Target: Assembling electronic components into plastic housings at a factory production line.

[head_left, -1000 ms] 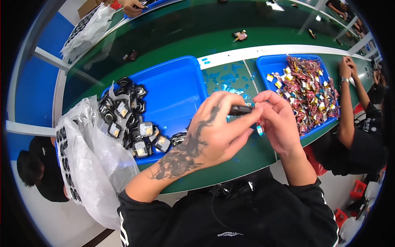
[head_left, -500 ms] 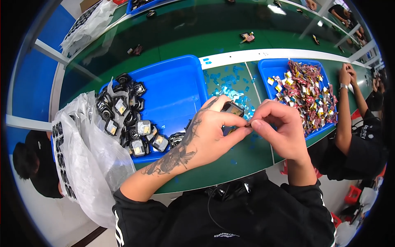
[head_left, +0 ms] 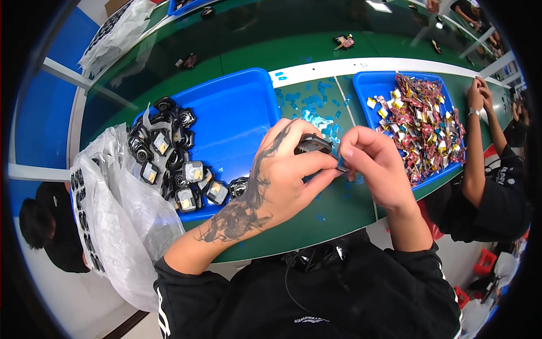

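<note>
My left hand (head_left: 288, 169), tattooed on its back, is closed around a black watch-like casing (head_left: 314, 144) held among its curled fingers. Its thumb and forefinger also pinch a small dark part (head_left: 342, 168). Close by on the right, my right hand (head_left: 377, 172) has its thumb and forefinger together beside that part. What these fingertips hold, if anything, is too small to make out. Beyond both hands, small blue film pieces (head_left: 317, 116) lie scattered on the green table (head_left: 293, 234).
On the left a blue tray (head_left: 231, 121) holds black watch-like casings (head_left: 192, 171), beside a clear plastic bag (head_left: 132, 226). Another blue tray (head_left: 364, 96) at right is heaped with small reddish, white and yellow parts (head_left: 420, 130). A co-worker's hands (head_left: 479, 93) are at far right.
The black casing has tilted in my left hand, and its flat face no longer shows. My right fingertips have drawn slightly up from the left ones, leaving the small dark part visible.
</note>
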{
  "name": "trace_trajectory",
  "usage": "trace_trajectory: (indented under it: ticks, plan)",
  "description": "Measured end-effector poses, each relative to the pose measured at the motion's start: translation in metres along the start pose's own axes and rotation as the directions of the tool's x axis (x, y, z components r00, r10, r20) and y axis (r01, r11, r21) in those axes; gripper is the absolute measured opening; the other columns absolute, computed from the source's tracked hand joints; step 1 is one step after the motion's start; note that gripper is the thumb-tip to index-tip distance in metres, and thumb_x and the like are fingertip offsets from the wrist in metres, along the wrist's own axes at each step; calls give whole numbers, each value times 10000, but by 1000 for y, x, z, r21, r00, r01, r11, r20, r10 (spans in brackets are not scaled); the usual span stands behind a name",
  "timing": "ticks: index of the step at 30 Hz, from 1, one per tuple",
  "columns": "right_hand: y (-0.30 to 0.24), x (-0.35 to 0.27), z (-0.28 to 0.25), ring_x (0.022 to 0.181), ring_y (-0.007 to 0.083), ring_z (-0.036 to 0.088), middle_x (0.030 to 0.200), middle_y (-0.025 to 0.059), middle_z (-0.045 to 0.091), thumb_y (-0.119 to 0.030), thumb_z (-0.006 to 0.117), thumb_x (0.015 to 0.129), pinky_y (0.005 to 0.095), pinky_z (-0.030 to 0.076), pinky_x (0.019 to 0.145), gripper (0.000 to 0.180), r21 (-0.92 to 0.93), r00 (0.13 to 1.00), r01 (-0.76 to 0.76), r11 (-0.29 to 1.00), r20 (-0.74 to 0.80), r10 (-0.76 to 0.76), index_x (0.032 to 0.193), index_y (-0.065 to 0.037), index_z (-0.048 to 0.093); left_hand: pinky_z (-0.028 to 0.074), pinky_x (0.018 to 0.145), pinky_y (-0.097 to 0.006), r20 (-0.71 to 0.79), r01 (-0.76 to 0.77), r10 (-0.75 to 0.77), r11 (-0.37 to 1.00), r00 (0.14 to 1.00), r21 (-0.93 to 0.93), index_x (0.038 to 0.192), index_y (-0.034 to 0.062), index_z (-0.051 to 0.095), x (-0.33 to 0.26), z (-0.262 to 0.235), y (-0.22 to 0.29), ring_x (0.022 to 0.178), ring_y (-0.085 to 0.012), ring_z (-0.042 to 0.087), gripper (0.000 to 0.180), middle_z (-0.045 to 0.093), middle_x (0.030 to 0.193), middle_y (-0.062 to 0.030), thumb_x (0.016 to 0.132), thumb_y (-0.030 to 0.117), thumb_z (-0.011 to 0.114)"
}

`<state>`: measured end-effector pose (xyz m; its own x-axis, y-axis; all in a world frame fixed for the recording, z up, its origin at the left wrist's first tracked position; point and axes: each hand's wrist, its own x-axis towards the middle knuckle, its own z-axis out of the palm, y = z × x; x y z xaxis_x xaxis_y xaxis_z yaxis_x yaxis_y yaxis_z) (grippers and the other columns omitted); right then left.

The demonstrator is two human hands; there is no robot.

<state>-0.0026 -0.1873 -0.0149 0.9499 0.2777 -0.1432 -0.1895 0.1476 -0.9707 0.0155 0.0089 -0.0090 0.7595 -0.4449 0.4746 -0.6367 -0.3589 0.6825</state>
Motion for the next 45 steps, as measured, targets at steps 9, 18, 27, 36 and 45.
trace_trajectory:
  ticks: [9,18,27,36,45]
  plan:
    - [18,0,-7,679,181,632,903,125,634,8,713,802,293,492,578,184,-829,813,251,500,-100,-573,981,-26,678,485,693,-260,-20,339,-361,892,932,-298,876,18,748,0,3,-5,791,-135,579,135,634,882,-91,745,28,782]
    - [9,-1,13,764,154,617,887,99,657,63,708,776,243,488,666,190,-471,807,420,775,-197,-557,955,-2,711,513,810,-260,130,397,-385,778,914,-487,1149,-16,672,-2,6,-3,913,-154,624,285,619,1000,-87,865,-23,649]
    - [-3,7,27,648,151,616,815,98,663,60,690,807,248,454,555,212,-691,844,337,640,-80,-531,1003,-13,723,476,1006,-357,122,303,-432,379,894,-874,1478,-25,310,-1,14,-7,1203,-229,553,517,518,1351,-176,977,-29,434]
    - [-14,10,34,516,48,439,727,9,653,44,717,791,205,355,479,93,-595,879,213,775,-230,-418,858,-1,672,444,1042,-337,227,396,-392,431,891,-811,1448,-71,335,-5,13,-8,1206,-185,547,471,552,1317,-146,991,-11,435]
    - [-9,10,31,591,24,490,751,-1,663,34,706,818,183,379,522,79,-586,875,234,776,-221,-431,890,12,681,428,1048,-325,262,394,-323,471,910,-789,1452,-61,340,-7,15,-11,1235,-181,527,467,548,1329,-144,999,-8,441]
